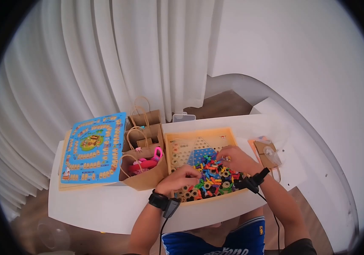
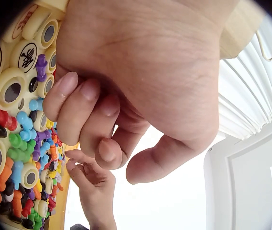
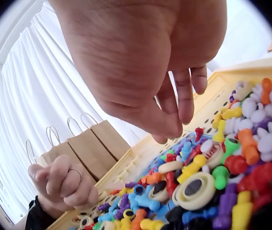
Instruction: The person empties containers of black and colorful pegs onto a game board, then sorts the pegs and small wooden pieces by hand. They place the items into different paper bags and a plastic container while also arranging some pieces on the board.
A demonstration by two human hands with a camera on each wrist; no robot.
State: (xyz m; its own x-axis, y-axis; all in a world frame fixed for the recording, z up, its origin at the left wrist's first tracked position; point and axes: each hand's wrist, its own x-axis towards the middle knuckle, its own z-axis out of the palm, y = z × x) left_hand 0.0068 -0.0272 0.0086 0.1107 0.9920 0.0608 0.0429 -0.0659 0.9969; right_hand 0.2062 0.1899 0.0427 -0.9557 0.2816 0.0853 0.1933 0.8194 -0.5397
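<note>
A shallow yellow game box (image 1: 233, 138) holds a heap of colourful plastic pawns (image 3: 191, 165), with round cream xiangqi discs (image 2: 11, 88) mixed in. Some discs show dark magnets, others printed characters. My left hand (image 1: 182, 176) hovers at the heap's left side, its fingers loosely curled and thumb apart, with nothing visible in it. Over the far right part of the heap is my right hand (image 1: 237, 159). Its fingers point down, fairly straight, with the fingertips close above the pawns and no piece visible between them. Behind them a blue patterned peg board (image 1: 201, 155) is partly covered by pieces.
Brown paper bags (image 1: 146, 174) stand left of the box, the nearest containing pink and red items. Farther left lies a blue board-game sheet (image 1: 92, 148). On the right are a small brown bag (image 1: 265, 157) and clear plastic. A clear container (image 1: 184, 117) sits behind the white table (image 1: 105, 212).
</note>
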